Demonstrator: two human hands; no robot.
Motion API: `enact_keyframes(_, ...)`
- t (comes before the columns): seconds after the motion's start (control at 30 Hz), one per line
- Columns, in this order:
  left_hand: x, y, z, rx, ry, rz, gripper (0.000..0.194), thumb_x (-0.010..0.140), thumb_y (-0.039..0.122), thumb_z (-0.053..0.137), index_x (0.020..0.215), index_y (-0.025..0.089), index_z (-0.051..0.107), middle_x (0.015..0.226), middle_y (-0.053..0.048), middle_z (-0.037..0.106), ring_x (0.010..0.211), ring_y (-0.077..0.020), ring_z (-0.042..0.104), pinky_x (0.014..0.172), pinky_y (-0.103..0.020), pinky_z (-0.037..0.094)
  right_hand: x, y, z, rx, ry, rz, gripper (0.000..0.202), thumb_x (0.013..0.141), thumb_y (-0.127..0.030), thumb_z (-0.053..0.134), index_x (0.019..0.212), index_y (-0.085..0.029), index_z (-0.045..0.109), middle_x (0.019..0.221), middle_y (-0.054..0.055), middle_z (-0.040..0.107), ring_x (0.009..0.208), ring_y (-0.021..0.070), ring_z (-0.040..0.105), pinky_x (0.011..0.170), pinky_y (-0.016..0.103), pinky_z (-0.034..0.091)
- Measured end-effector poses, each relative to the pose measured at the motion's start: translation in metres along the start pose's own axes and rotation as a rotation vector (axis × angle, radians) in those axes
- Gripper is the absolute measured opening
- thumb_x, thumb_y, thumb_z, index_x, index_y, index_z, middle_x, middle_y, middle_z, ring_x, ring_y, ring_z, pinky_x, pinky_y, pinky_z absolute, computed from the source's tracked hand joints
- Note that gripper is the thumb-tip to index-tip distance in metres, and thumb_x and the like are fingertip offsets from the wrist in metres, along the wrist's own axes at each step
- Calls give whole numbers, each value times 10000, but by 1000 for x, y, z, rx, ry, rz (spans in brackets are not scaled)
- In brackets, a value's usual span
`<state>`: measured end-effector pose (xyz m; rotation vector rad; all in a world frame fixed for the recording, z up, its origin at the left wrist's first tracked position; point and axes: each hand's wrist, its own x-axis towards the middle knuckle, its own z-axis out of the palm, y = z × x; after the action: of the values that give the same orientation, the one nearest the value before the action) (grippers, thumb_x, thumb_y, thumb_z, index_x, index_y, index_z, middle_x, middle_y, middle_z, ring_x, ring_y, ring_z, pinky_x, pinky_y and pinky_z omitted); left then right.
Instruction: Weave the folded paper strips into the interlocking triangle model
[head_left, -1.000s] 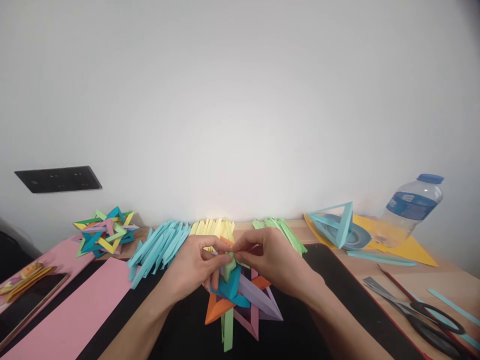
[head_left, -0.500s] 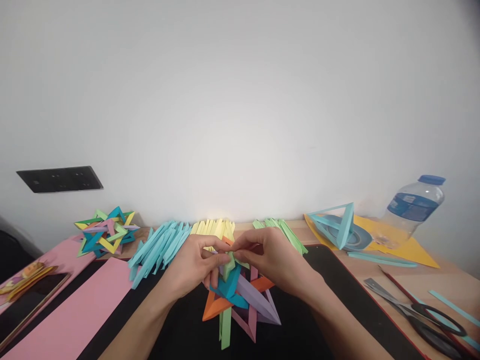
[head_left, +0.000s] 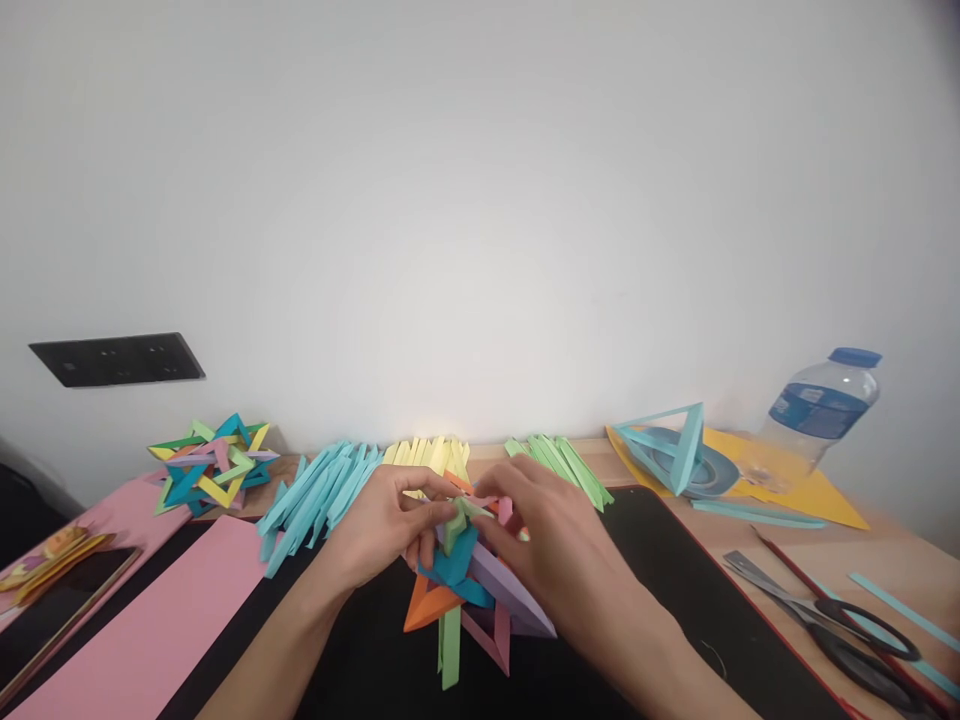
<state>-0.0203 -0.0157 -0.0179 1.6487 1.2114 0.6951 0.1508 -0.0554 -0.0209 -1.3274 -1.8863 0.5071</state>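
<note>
Between my hands is a woven paper star (head_left: 454,560) of folded strips in blue, orange, lilac, pink and green, above a black mat (head_left: 375,660). My left hand (head_left: 394,520) pinches a light green folded strip (head_left: 456,530) at the star's top with thumb and fingers. My right hand (head_left: 559,530) is at the star's right side, its thumb and fingers apart around the green and pink strip ends. The hand covers part of the star's right side, and whether its fingertips touch the paper is hard to make out.
Behind lie piles of blue strips (head_left: 322,500), yellow strips (head_left: 424,453) and green strips (head_left: 566,465). A finished paper star (head_left: 214,465) and pink paper (head_left: 150,620) are at left. At right are a blue tape roll (head_left: 724,475), scissors (head_left: 802,605), a pencil (head_left: 787,560) and a bottle (head_left: 821,410).
My right hand has loosened its pinch, opened its fingers and shifted slightly right and down over the star. My left hand keeps its hold on the star's top.
</note>
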Motion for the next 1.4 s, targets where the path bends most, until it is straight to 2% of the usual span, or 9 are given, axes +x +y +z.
enact_keyframes(0.1, -1, 0, 2, -3, 0, -12, 187, 773, 322, 638, 830, 152, 688, 341, 49, 524, 310, -91, 475, 356, -173, 374, -19, 4, 2, 473, -7, 265, 171, 829, -327, 561, 755, -182, 613, 573, -2, 583, 463, 123, 535, 458, 231, 423)
enact_keyframes(0.2, -5, 1, 7, 27, 22, -19, 200, 771, 335, 637, 843, 154, 683, 302, 70, 466, 279, -86, 434, 320, -163, 323, -40, 8, 11, 895, 7, 435, 339, 769, -466, 629, 884, -147, 623, 552, -1, 599, 450, 118, 547, 459, 234, 466)
enact_keyframes(0.33, -17, 1, 17, 33, 54, -28, 202, 766, 340, 638, 840, 155, 667, 276, 83, 434, 255, -80, 391, 301, -161, 280, -57, 7, 22, 1273, 157, 561, 448, 625, -418, 787, 941, -129, 653, 757, 59, 675, 597, 134, 617, 494, 212, 494)
enact_keyframes(0.57, -34, 5, 26, -18, 66, -46, 190, 754, 321, 638, 824, 147, 670, 302, 74, 466, 256, -83, 417, 304, -170, 273, -62, -9, 36, 1555, 208, 753, 500, 473, -331, 881, 881, -116, 689, 581, 13, 644, 540, 113, 606, 484, 180, 495)
enact_keyframes(0.7, -41, 9, 34, -9, 85, -42, 178, 743, 312, 641, 822, 155, 670, 324, 76, 472, 263, -84, 419, 298, -175, 271, -64, -11, 45, 1501, 294, 739, 506, 493, -365, 869, 890, -126, 667, 615, 3, 642, 519, 112, 597, 426, 175, 455)
enact_keyframes(1.0, -47, 7, 45, -11, 117, -80, 270, 733, 339, 626, 887, 121, 667, 318, 76, 464, 260, -86, 409, 303, -180, 316, -60, -11, 62, 1370, 500, 713, 434, 495, -371, 863, 735, -146, 581, 544, -69, 543, 369, 14, 380, 354, 145, 304)
enact_keyframes(1.2, -48, 7, 40, -49, 86, -59, 283, 712, 356, 665, 868, 121, 681, 350, 58, 513, 281, -89, 442, 321, -186, 341, -78, -4, 72, 1266, 465, 666, 429, 600, -452, 794, 861, -156, 627, 688, 19, 650, 490, 108, 557, 402, 195, 409)
enact_keyframes(1.3, -49, -1, 35, -45, 79, -50, 315, 735, 370, 665, 931, 123, 678, 344, 44, 539, 284, -92, 453, 334, -185, 345, -92, 5, 63, 1026, 474, 568, 339, 691, -462, 722, 851, -169, 661, 713, 56, 687, 578, 179, 627, 449, 245, 477)
enact_keyframes(1.4, -49, -6, 31, -48, 68, -39, 320, 749, 379, 662, 943, 125, 679, 349, 28, 565, 290, -94, 463, 353, -187, 360, -90, 16, 42, 600, 494, 230, 157, 793, -336, 636, 760, -201, 709, 720, 56, 690, 654, 199, 645, 569, 278, 520)
